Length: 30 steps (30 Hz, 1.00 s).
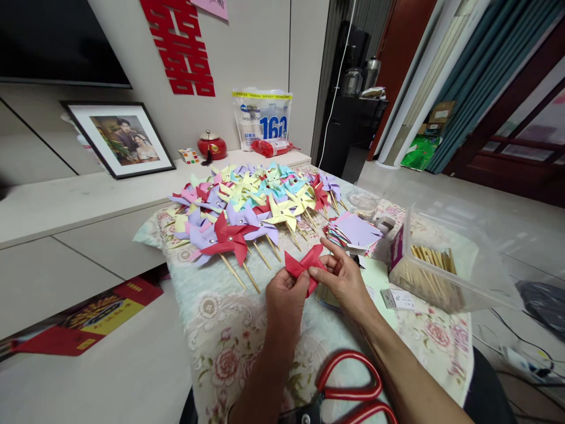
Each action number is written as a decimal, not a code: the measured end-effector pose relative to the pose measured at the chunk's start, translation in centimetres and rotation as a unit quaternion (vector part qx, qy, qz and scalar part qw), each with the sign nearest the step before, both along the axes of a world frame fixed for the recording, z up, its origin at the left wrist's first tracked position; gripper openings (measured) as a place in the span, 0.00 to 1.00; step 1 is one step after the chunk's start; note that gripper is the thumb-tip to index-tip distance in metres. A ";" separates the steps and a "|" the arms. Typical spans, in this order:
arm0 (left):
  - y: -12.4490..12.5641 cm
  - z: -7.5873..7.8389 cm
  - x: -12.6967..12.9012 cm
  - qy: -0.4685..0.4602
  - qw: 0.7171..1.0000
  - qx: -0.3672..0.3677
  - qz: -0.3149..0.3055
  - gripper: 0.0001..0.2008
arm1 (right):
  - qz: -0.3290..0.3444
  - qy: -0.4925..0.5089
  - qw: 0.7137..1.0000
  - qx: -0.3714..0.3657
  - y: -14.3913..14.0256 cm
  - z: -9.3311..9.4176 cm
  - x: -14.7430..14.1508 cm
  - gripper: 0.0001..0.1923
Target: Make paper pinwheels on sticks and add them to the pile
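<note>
Both hands meet over the near middle of the table (pixel 229 347), which is draped in a cloth printed with pink roses; between them is a red paper pinwheel head (pixel 304 265), a square of matte red paper whose points are folded in toward the centre, so that it shows pointed blades to the upper left and upper right. The left hand (pixel 286 297) pinches the lower left part of the paper, fingers curled closed on it; the right hand (pixel 342 277) grips the right part, thumb pressed on the front near the centre and forefinger stretched along the upper edge; no stick shows on this piece.

Beyond the hands lies a spread of finished pinwheels (pixel 251 206) on wooden sticks, in red, lilac, yellow, pink and pale blue, overlapping one another across the far half of the table; the nearest one is red. To the right of them sits a stack of cut paper squares (pixel 355 231), lilac on top; further right stands a clear plastic box (pixel 435 268) holding wooden sticks. At the near edge, just beneath the right forearm, lie red-handled scissors (pixel 348 391). A framed photograph (pixel 119 138) leans against the wall on the low cabinet to the left.
</note>
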<state>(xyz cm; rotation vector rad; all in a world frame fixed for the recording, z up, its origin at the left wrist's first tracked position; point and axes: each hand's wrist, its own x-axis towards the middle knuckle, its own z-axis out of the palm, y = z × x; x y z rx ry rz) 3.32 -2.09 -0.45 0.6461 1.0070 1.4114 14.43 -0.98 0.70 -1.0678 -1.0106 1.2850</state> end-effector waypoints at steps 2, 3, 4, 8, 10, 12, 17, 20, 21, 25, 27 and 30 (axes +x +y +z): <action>0.0 0.1 0.0 -0.008 1.000 0.002 0.004 0.12 | 0.001 -0.002 1.000 0.003 0.0 -0.1 0.0 0.46; 0.0 0.1 0.0 -0.011 1.000 0.003 0.008 0.13 | 0.000 -0.003 1.000 0.004 0.1 -0.2 0.0 0.47; 0.1 0.1 -0.1 -0.014 1.000 0.004 0.013 0.14 | -0.001 -0.005 1.000 0.006 0.1 -0.2 0.0 0.47; 0.1 0.1 -0.1 -0.005 1.000 -0.005 0.019 0.14 | -0.003 -0.022 1.000 0.010 0.0 -0.1 -0.1 0.46; 0.1 0.1 -0.2 0.005 1.000 -0.010 0.017 0.14 | -0.001 -0.025 1.000 0.009 0.0 -0.1 -0.1 0.46; 0.1 0.2 -0.2 0.007 1.000 -0.010 0.014 0.13 | 0.002 -0.025 1.000 0.009 -0.1 0.0 -0.1 0.45; 0.0 0.2 -0.3 0.021 1.000 -0.007 0.014 0.12 | 0.009 -0.026 1.000 0.005 -0.1 0.1 -0.2 0.45; 0.0 0.1 -0.4 0.032 0.999 -0.010 0.013 0.12 | 0.008 -0.025 1.000 0.002 -0.1 0.1 -0.2 0.44; 0.0 0.1 -0.4 0.035 0.999 -0.011 0.014 0.12 | 0.008 -0.025 1.000 0.003 -0.1 0.1 -0.3 0.43; 0.0 0.1 -0.4 0.039 0.999 -0.008 0.017 0.11 | 0.004 -0.025 1.000 0.005 0.0 -0.1 -0.3 0.40; 0.0 0.2 -0.4 0.041 0.999 -0.006 0.018 0.11 | 0.002 -0.024 1.000 0.008 0.0 -0.2 -0.3 0.38; 0.0 0.2 -0.4 0.035 0.999 -0.006 0.020 0.11 | 0.002 -0.018 1.000 0.009 0.1 -0.3 -0.3 0.36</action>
